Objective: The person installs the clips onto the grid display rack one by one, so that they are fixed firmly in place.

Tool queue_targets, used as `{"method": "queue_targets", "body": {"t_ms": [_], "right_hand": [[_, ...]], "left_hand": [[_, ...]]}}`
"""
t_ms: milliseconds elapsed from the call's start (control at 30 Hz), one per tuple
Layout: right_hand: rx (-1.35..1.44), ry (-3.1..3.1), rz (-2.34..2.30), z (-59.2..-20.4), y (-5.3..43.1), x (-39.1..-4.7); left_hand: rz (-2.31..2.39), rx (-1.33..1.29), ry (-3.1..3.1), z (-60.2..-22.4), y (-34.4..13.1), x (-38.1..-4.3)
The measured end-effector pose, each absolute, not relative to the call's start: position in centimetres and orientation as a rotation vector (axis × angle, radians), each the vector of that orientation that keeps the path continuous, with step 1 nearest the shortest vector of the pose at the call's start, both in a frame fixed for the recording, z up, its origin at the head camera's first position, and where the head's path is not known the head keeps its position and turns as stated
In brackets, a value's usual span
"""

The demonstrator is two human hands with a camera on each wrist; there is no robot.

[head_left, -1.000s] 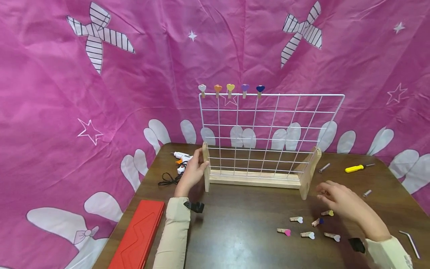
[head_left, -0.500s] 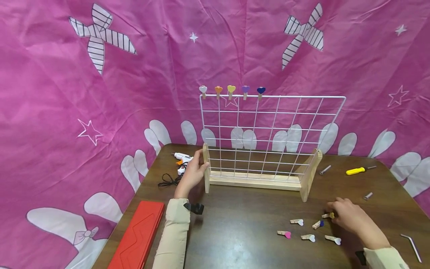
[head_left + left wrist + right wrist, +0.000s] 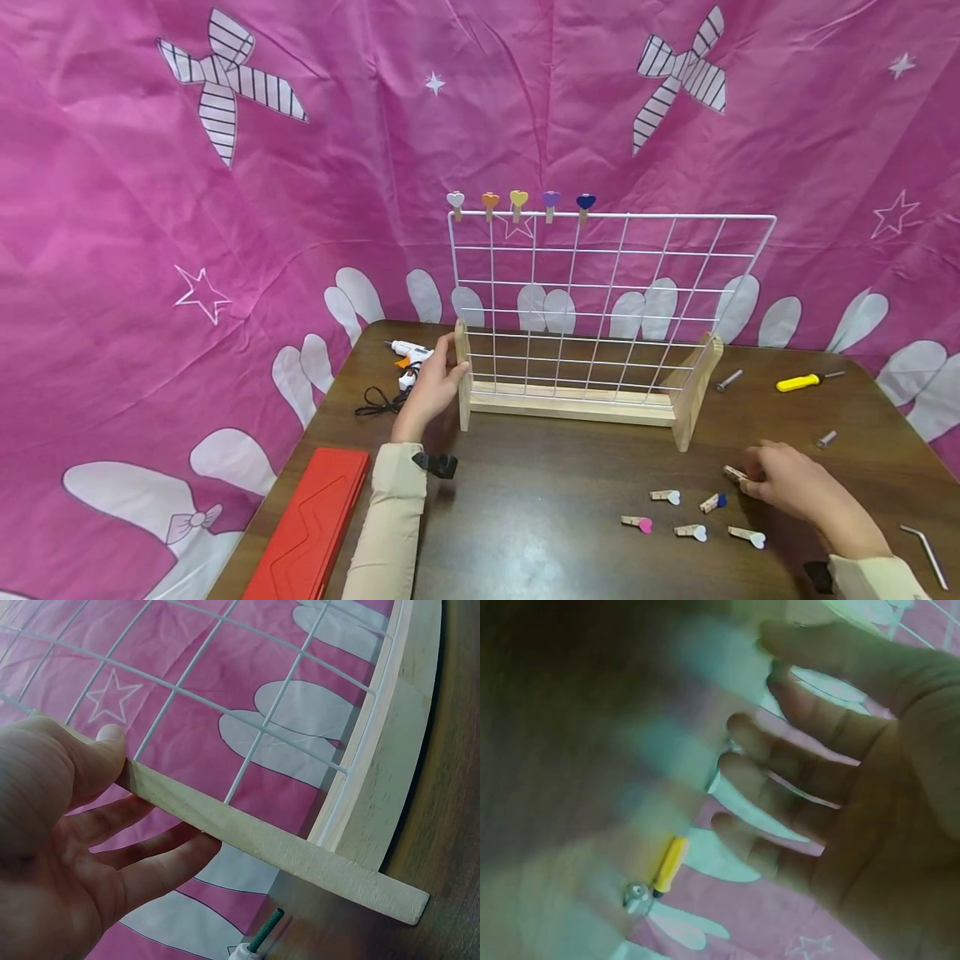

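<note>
My left hand holds the left wooden side panel of a stand that carries a white wire grid. In the left wrist view the thumb lies on one side of that panel, the fingers on the other. Low over the table at right, my right hand pinches a small wooden clothespin; its heart end is hidden under the fingers. Other heart clothespins lie nearby: a dark blue one, a pink one and several white ones. The right wrist view is blurred.
Several heart clothespins, such as an orange one, sit along the grid's top wire. A glue gun lies behind the left hand, a red case at front left. At right are bolts, a yellow screwdriver and a hex key.
My right hand has come down and toward me onto the yellow-heart clothespin, which has shifted slightly and turned. The left hand keeps its place on the side panel.
</note>
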State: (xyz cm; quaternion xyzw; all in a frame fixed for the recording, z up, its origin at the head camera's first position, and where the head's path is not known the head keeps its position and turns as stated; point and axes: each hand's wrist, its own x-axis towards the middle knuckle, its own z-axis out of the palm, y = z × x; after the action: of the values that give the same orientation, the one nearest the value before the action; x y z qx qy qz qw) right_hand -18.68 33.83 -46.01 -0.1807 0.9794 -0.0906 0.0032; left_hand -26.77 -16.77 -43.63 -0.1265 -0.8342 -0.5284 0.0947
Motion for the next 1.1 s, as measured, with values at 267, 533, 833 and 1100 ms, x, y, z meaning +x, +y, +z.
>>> {"method": "queue_targets", "body": {"t_ms": [267,533,833,1100], "right_hand": [[-0.92,3.324,-0.606,-43.1,32.6,-17.9],[-1.203,3.275,-0.978,-38.5,29.0,-17.5],[-1.423,3.207,-1.307,-31.9,23.9,-18.1],[-1.668,3.248,-1.337,-24.5,20.1,-18.8]], "left_hand": [[-1.543,-0.375,-2.486,-43.7,-16.7,-26.9],[-1.515,-0.403,-2.468,-44.0,-16.8,-27.1],[-1.55,-0.389,-2.467,-44.1,-16.8,-27.1],[-1.56,-0.396,-2.48,-44.0,-17.0,-27.0]]}}
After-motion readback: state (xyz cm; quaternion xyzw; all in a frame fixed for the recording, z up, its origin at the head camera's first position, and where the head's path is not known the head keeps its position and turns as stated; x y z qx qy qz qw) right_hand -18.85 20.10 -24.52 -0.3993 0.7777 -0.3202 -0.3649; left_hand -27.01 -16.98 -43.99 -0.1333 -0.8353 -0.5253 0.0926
